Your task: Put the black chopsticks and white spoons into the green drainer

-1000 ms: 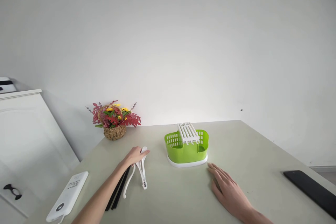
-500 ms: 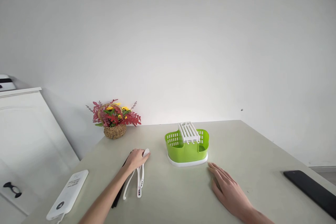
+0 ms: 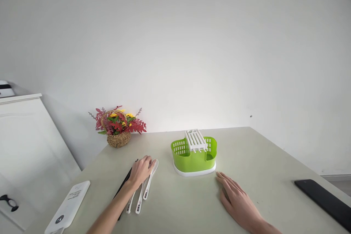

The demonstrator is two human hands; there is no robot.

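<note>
My left hand (image 3: 141,171) is bent over the bowl ends of white spoons, its fingers curled down on them. The rightmost spoon (image 3: 150,181) shows its bowl beside my thumb, and the handles of two others (image 3: 139,200) stick out below my hand. Black chopsticks (image 3: 126,177) lie along the left of my wrist, partly covered by it. My right hand (image 3: 237,199) rests flat on the table, fingers stretched out and holding nothing. Just beyond its fingertips stands a green basket (image 3: 189,163) on a white base, with a slotted white rack (image 3: 196,139) across its top.
A wicker basket of artificial flowers (image 3: 119,140) stands at the table's back left. Near the left edge lies a white power bank (image 3: 68,204) with a cable. A black phone (image 3: 323,202) lies at the right edge. Beside the table is a white cabinet (image 3: 30,146).
The spoons under my left hand have shifted; their handles now lie side by side, spread more evenly. My right hand stays flat on the table. The view has tilted slightly.
</note>
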